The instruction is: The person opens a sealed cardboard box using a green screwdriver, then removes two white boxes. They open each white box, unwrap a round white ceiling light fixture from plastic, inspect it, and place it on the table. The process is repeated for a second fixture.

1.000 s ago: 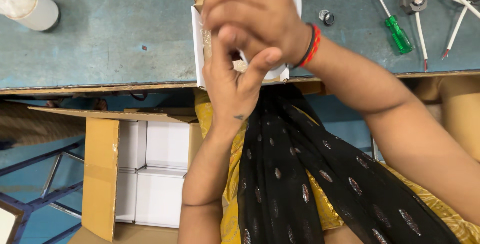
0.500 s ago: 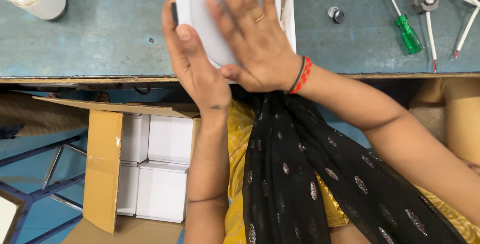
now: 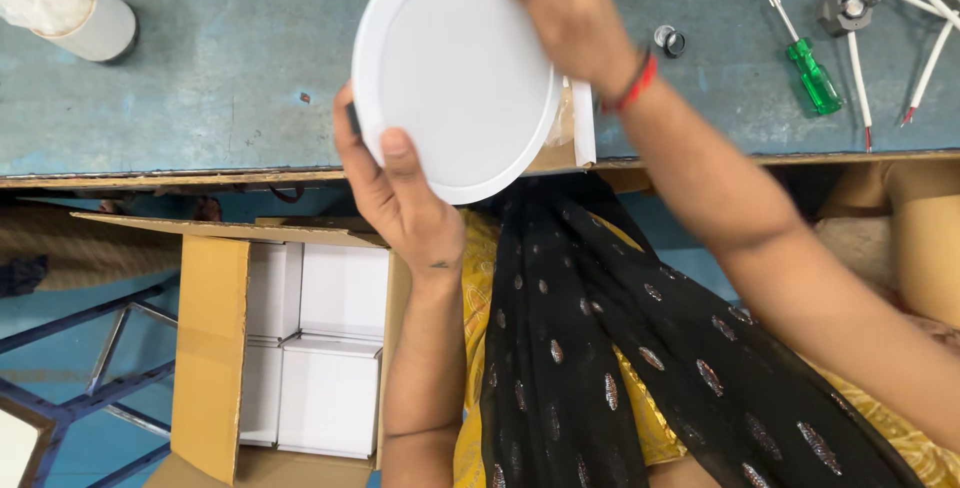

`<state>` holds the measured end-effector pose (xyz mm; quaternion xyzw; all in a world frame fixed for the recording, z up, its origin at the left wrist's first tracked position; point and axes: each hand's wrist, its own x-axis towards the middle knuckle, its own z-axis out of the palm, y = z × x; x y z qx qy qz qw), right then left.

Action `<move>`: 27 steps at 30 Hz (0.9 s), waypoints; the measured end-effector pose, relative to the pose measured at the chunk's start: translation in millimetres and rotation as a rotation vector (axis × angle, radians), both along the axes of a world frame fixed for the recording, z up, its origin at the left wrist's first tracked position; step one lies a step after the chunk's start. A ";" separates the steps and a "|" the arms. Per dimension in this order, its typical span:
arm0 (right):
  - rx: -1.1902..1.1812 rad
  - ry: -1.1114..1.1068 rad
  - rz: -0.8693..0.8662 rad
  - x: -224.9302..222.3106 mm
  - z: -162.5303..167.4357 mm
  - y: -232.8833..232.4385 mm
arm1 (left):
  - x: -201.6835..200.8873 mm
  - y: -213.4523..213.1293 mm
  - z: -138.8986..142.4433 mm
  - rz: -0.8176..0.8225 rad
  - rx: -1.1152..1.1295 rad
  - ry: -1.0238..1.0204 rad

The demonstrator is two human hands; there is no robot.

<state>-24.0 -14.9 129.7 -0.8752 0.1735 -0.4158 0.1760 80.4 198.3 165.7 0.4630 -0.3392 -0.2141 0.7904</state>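
A round white panel light (image 3: pixel 455 73) is held up in front of me above the table edge, its flat white face toward the camera. My left hand (image 3: pixel 400 193) grips its lower left rim, thumb lying on the face. My right hand (image 3: pixel 565 3) holds the upper right rim from above; a red and black band sits on that wrist. Behind the disc, a small white box (image 3: pixel 580 123) and a cardboard piece poke out at the table edge.
On the blue-grey table (image 3: pixel 220 78) lie a green-handled screwdriver (image 3: pixel 808 63), grey lamp holders with white wires (image 3: pixel 850 13), a small black ring (image 3: pixel 670 41) and a white cylinder under a plastic bag (image 3: pixel 85 8). Below left, an open cardboard carton (image 3: pixel 215 348) holds white boxes (image 3: pixel 330 393).
The hands were clasped over a white box at first; now they have lifted the round white light out and tilted its face up toward the camera.
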 end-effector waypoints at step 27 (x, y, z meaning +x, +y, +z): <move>1.592 -0.573 0.605 -135.3 -62.0 106.0 | 39.1 39.6 -5.9 -0.791 0.171 0.181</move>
